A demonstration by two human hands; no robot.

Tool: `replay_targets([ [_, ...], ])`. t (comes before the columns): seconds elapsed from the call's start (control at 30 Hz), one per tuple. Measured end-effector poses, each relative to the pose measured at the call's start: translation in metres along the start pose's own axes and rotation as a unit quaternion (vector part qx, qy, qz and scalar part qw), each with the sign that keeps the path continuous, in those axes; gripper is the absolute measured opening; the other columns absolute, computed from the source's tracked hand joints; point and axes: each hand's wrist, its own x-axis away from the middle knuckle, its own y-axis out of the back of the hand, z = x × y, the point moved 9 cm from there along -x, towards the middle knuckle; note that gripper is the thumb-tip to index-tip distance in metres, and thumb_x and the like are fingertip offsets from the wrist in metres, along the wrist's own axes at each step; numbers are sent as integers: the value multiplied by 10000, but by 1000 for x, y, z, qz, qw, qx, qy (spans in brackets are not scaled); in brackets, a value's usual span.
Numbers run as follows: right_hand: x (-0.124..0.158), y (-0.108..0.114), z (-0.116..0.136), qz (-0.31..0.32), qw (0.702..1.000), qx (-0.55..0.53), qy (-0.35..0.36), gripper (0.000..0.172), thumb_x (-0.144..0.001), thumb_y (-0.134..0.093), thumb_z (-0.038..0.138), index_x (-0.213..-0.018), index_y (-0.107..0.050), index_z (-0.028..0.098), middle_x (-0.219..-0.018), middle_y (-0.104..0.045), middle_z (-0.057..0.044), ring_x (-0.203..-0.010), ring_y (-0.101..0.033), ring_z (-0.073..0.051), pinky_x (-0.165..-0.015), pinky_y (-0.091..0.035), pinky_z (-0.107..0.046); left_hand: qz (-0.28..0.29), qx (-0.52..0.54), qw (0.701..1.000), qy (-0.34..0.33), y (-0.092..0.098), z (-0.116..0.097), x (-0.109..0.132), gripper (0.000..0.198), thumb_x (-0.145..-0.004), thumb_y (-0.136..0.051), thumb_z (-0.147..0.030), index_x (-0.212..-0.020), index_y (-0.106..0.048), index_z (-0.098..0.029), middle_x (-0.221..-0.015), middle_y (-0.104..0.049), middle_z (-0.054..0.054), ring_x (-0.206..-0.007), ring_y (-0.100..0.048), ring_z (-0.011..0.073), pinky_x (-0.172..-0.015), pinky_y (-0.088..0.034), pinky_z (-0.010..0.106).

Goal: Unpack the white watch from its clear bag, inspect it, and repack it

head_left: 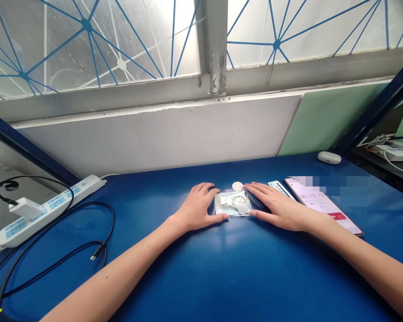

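Note:
A white wristwatch lies inside a clear plastic bag on the blue table. My left hand rests at the bag's left side, fingers stretched out and thumb along its lower left edge. On the opposite side, my right hand lies with fingers extended, its thumb by the bag's lower right corner. Both hands are open, palms toward the table. Just above the bag sits a small round white disc, near my right fingertips. Whether the fingertips press on the bag or only lie beside it is hard to tell.
A phone showing a timer lies right of my right hand, beside a blue-and-white card. A white earbud case sits at the back right. At left are a power strip with a plugged-in charger and a looped black cable.

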Motion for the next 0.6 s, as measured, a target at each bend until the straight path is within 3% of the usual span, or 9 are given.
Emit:
replay_targets([
  [0.6,-1,-1,2,19,1000,22,0,745,-963,-402,582,-1547,-270,139,-1569,-356,-171,-1450,-307,-338,-1150,-333,-525,-8,1,1000,-4,0,1,0,762,-786,-647,-674,-1329,-547,-148,-1406,-505,183,-1323,-427,364,-1106,-345,529],
])
